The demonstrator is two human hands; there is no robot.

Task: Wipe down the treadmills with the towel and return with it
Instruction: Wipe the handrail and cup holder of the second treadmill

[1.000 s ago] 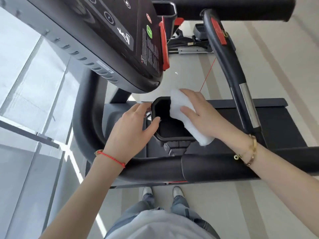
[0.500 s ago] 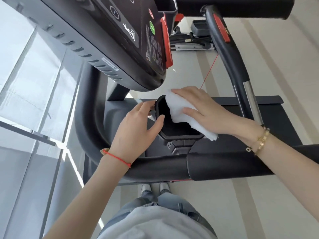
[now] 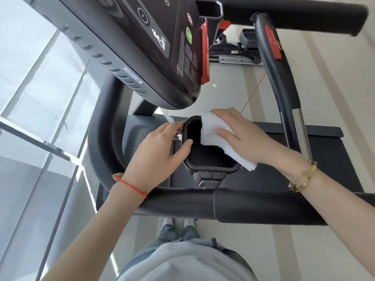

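While my left hand (image 3: 156, 157) braces the black cup holder (image 3: 211, 165) from its left side, thumb hooked over the rim and fingers loosely curled around the outer wall, my right hand (image 3: 249, 138) presses the white towel (image 3: 213, 130) flat over the holder's far-right rim. Right fingers are spread on the cloth, pinning it rather than clenching it; the towel's near corner hangs off past the holder's right edge. Holder sits between the treadmill console (image 3: 154, 43) far-left and the padded crossbar (image 3: 253, 207) nearest me. Belt deck (image 3: 324, 147) lies below, right.
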